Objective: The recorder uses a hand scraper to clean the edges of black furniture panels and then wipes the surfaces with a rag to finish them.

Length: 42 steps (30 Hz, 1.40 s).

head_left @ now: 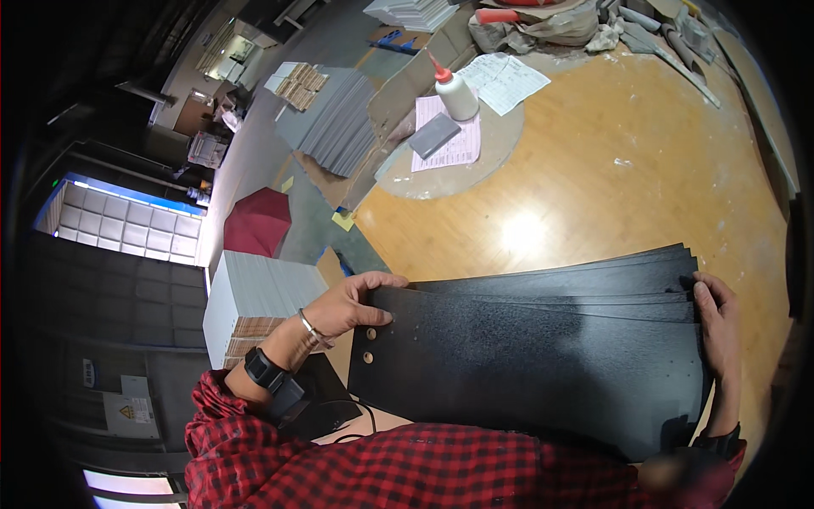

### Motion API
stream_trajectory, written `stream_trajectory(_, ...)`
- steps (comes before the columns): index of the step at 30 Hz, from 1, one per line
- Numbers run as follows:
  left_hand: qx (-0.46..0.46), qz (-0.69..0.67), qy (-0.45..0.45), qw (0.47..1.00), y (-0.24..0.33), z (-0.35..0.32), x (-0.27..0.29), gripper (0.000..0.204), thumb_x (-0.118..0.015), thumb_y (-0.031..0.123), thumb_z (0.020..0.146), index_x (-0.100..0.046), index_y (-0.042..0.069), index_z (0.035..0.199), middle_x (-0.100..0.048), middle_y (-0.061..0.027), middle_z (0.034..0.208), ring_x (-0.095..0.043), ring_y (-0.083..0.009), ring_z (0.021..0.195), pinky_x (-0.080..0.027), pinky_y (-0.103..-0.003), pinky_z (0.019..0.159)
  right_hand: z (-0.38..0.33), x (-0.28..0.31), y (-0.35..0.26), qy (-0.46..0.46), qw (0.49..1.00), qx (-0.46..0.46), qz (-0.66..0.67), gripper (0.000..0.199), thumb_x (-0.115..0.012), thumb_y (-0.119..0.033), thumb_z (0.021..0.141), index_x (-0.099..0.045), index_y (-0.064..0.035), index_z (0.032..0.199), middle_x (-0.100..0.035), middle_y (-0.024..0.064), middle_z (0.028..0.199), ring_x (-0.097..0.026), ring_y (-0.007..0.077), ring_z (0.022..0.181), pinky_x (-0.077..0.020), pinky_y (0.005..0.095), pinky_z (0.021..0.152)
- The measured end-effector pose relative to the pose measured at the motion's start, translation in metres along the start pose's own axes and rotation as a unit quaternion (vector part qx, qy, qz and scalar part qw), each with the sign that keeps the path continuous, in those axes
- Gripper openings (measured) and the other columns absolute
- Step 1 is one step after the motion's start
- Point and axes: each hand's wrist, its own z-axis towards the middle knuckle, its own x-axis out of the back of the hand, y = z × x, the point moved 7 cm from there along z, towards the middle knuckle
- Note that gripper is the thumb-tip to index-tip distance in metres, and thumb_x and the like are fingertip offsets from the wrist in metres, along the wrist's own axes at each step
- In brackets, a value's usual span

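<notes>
Several black sheets (517,365) with a leathery sheen lie fanned over the near edge of the wooden table (627,187). At their left edge, above two punched holes, my left hand (356,304) grips the top sheet between thumb and fingers. My right hand (717,316) holds the right edge of the stack, its thumb near the upper corner and its other fingers partly hidden. The upper edges of the sheets spread apart toward the right. Both wrists wear black bands, and a bracelet circles the left one.
A white glue bottle (457,95) with a red cap, a grey block (434,136) and papers (505,81) sit at the back of the table. Cloths and tools (670,51) crowd the far right. Stacked boards (264,293) and a maroon umbrella (257,222) stand to the left.
</notes>
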Motion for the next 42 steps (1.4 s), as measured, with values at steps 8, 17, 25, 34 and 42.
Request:
stream_trajectory(8,0.011,-0.014,0.008,1.000,-0.003,0.003,0.000,0.044,-0.059,-0.011,0.076,-0.051,0.001,0.117,-0.055,-0.0072,0.114,-0.059,-0.0136,0.095,-0.050,-0.024,0.081,0.001,0.002,-0.002,-0.001,1.000,0.007,-0.008,0.036,-0.055,-0.024,0.087,-0.057,0.0072,0.104,-0.061,0.0084,0.091,-0.053,0.0143,0.088,-0.0405,0.0260,0.082)
stream_trajectory(17,-0.001,0.004,0.032,0.999,-0.002,0.003,-0.002,0.041,-0.059,-0.010,0.073,-0.053,0.001,0.112,-0.053,-0.0058,0.115,-0.056,-0.0144,0.099,-0.048,-0.026,0.084,0.001,0.001,-0.006,-0.003,1.000,0.008,-0.027,0.035,-0.055,-0.025,0.087,-0.057,0.0069,0.103,-0.061,0.0086,0.090,-0.054,0.0147,0.086,-0.0408,0.0264,0.080)
stream_trajectory(25,0.033,0.023,0.072,0.997,-0.001,0.004,-0.002,0.031,-0.069,0.004,0.071,-0.056,0.003,0.099,-0.056,-0.0027,0.105,-0.057,-0.0111,0.088,-0.048,-0.023,0.076,0.000,0.000,-0.007,-0.002,1.000,0.004,-0.028,0.035,-0.055,-0.024,0.086,-0.058,0.0065,0.103,-0.061,0.0083,0.088,-0.054,0.0144,0.085,-0.0416,0.0262,0.079)
stream_trajectory(34,0.050,0.042,0.090,0.994,0.002,0.006,-0.006,0.030,-0.066,0.003,0.070,-0.057,0.003,0.098,-0.055,-0.0022,0.102,-0.056,-0.0106,0.086,-0.047,-0.024,0.076,0.001,0.003,-0.007,0.009,0.999,0.011,-0.041,0.037,-0.056,-0.025,0.085,-0.058,0.0071,0.102,-0.062,0.0097,0.087,-0.055,0.0157,0.084,-0.0420,0.0273,0.079)
stream_trajectory(42,-0.057,0.007,0.026,0.998,0.001,0.003,-0.002,0.046,-0.063,0.004,0.072,-0.049,0.001,0.115,-0.053,-0.0047,0.107,-0.052,-0.0142,0.100,-0.043,-0.028,0.088,0.004,0.002,0.000,-0.010,1.000,0.015,-0.008,0.046,-0.050,-0.034,0.089,-0.053,0.0040,0.114,-0.059,0.0144,0.103,-0.053,0.0187,0.098,-0.0380,0.0292,0.089)
